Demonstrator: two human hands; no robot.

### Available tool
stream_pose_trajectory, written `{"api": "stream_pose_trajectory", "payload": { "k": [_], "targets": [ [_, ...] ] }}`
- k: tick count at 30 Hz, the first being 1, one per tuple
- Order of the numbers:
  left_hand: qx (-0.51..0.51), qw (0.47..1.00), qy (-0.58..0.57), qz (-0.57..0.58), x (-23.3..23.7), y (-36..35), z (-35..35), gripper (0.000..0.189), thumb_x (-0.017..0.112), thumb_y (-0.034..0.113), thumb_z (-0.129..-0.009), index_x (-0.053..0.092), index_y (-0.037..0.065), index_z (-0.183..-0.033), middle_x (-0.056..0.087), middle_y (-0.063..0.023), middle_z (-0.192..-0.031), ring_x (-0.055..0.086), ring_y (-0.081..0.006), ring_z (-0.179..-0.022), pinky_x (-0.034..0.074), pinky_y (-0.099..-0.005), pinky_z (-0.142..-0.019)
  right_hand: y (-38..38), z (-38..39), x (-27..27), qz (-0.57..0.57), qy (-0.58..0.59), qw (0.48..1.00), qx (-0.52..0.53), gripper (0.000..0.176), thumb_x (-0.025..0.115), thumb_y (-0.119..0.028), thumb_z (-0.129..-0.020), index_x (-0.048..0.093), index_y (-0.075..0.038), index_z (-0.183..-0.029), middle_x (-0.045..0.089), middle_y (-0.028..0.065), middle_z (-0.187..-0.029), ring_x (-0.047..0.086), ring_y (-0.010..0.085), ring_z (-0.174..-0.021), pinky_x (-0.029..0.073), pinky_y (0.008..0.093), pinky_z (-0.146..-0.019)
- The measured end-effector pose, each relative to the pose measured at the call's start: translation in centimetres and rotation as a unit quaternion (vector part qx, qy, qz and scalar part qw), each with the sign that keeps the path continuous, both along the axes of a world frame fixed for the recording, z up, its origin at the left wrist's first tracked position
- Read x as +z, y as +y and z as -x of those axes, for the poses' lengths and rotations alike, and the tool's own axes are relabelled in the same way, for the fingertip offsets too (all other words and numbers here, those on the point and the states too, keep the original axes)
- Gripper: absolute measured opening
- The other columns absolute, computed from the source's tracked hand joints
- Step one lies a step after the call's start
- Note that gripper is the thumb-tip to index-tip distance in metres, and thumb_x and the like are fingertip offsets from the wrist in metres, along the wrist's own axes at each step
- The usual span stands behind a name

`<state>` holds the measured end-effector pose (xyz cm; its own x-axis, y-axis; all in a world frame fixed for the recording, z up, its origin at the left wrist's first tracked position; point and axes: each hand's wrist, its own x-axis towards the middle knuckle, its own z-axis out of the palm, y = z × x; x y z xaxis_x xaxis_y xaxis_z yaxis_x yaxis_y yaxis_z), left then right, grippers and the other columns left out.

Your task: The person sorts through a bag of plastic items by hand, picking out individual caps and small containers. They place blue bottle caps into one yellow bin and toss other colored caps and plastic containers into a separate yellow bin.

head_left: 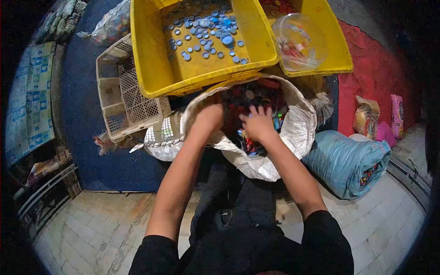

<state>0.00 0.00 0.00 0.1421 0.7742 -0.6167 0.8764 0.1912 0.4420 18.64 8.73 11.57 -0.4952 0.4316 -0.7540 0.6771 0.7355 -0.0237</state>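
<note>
A white woven sack [300,126] stands upright with its mouth wide, holding many dark, red and multicoloured bottle caps [250,94]. Just inside the sack's left rim is my left hand [211,118], its fingers curled down; what they hold, if anything, is hidden. My right hand [259,123] hovers over or touches the caps in the middle of the sack, fingers spread and slightly blurred. Directly beyond the sack sits a yellow bin [206,79] with scattered blue bottle caps [206,34] on its floor.
A second yellow bin [341,59] at right holds a clear plastic tub [300,43]. On the left, a cream plastic crate [133,121] leans beside the bin. A rolled blue sack [346,160] lies at right. Behind the crate rests a bag of mixed caps [112,25].
</note>
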Motion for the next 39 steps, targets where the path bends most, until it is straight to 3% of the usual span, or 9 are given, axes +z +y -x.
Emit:
{"api": "stream_pose_trajectory", "payload": {
  "k": [1,2,5,6,11,14,17,29,39],
  "targets": [
    [-0.127,0.987,-0.022,-0.091,-1.5,-0.7,0.0,0.03,0.068,0.014,-0.07,0.069,0.005,-0.099,0.064,-0.0221,-0.11,0.06,-0.0318,-0.104,0.049,-0.038,-0.085,1.1,1.3,-1.1,0.045,0.044,0.997,-0.037,0.053,0.054,-0.041,-0.086,0.052,-0.016,-0.133,0.032,0.0176,-0.147,0.034,0.0378,-0.134,0.028,0.0594,-0.104],
    [0.055,0.996,-0.017,0.07,4.0,1.0,-3.6,0.026,0.062,0.016,-0.074,0.069,0.003,-0.097,0.064,-0.0198,-0.112,0.061,-0.0301,-0.105,0.048,-0.0386,-0.086,2.0,2.4,-2.3,0.09,0.088,0.989,-0.073,0.045,0.052,-0.036,-0.086,0.059,-0.014,-0.125,0.046,0.0211,-0.139,0.045,0.0363,-0.127,0.035,0.0485,-0.104],
    [-0.033,0.995,0.082,-0.054,-0.4,0.2,-5.2,0.05,0.056,0.033,-0.08,0.059,0.01,-0.125,0.048,-0.0158,-0.139,0.041,-0.0289,-0.131,0.033,-0.0375,-0.109,4.8,3.9,-12.0,0.021,0.251,0.961,-0.116,0.044,0.052,-0.032,-0.086,0.059,-0.012,-0.124,0.051,0.0212,-0.134,0.049,0.0372,-0.123,0.037,0.0468,-0.103],
    [-0.084,0.983,0.107,0.12,3.8,2.9,-4.8,0.061,0.058,0.04,-0.08,0.052,0.013,-0.134,0.04,-0.0139,-0.145,0.032,-0.03,-0.137,0.025,-0.0358,-0.114,4.6,3.9,-13.2,-0.057,0.264,0.962,-0.046,0.053,0.057,-0.036,-0.083,0.054,-0.01,-0.129,0.047,0.0181,-0.138,0.045,0.0362,-0.127,0.036,0.0474,-0.104],
    [0.052,0.998,0.026,-0.019,0.9,-1.6,-0.6,0.064,0.057,0.055,-0.083,0.054,0.011,-0.129,0.057,-0.0145,-0.128,0.057,-0.0306,-0.112,0.045,-0.0403,-0.094,2.5,2.2,-9.4,-0.002,0.218,0.976,-0.002,0.071,0.064,-0.038,-0.074,0.045,-0.012,-0.137,0.039,0.015,-0.145,0.036,0.034,-0.134,0.03,0.0463,-0.11],
    [0.228,0.915,-0.067,0.325,13.0,2.1,-0.8,0.057,0.061,0.053,-0.082,0.061,0.013,-0.122,0.063,-0.0131,-0.118,0.06,-0.0271,-0.099,0.048,-0.0389,-0.087,3.5,0.3,-10.1,0.023,0.193,0.981,0.016,0.062,0.058,-0.033,-0.079,0.048,-0.01,-0.135,0.041,0.0166,-0.144,0.04,0.0327,-0.132,0.032,0.0446,-0.109],
    [0.206,0.924,-0.055,0.317,12.9,1.3,-0.9,0.056,0.062,0.053,-0.081,0.062,0.012,-0.12,0.064,-0.013,-0.116,0.06,-0.027,-0.096,0.048,-0.0385,-0.085,5.0,0.6,-4.8,0.184,-0.023,0.98,-0.077,0.052,0.054,-0.034,-0.082,0.057,-0.007,-0.127,0.052,0.019,-0.133,0.05,0.0322,-0.124,0.039,0.0435,-0.103],
    [0.107,0.955,0.012,0.277,12.0,-0.6,1.3,0.054,0.065,0.053,-0.08,0.067,0.009,-0.111,0.067,-0.0126,-0.108,0.061,-0.0265,-0.088,0.049,-0.037,-0.08,5.0,-3.4,-3.1,0.093,0.053,0.988,-0.114,0.036,0.053,-0.028,-0.084,0.069,-0.003,-0.105,0.064,0.0197,-0.113,0.061,0.036,-0.107,0.048,0.0442,-0.093],
    [-0.107,0.954,-0.006,0.278,9.4,-0.1,2.2,0.054,0.072,0.047,-0.073,0.068,0.002,-0.103,0.068,-0.0131,-0.102,0.062,-0.0265,-0.086,0.049,-0.0371,-0.078,2.3,2.2,-17.6,-0.085,0.264,0.957,-0.088,0.045,0.045,-0.027,-0.093,0.05,-0.011,-0.134,0.038,0.0136,-0.145,0.032,0.0367,-0.135,0.027,0.0492,-0.11]
  ]
}}
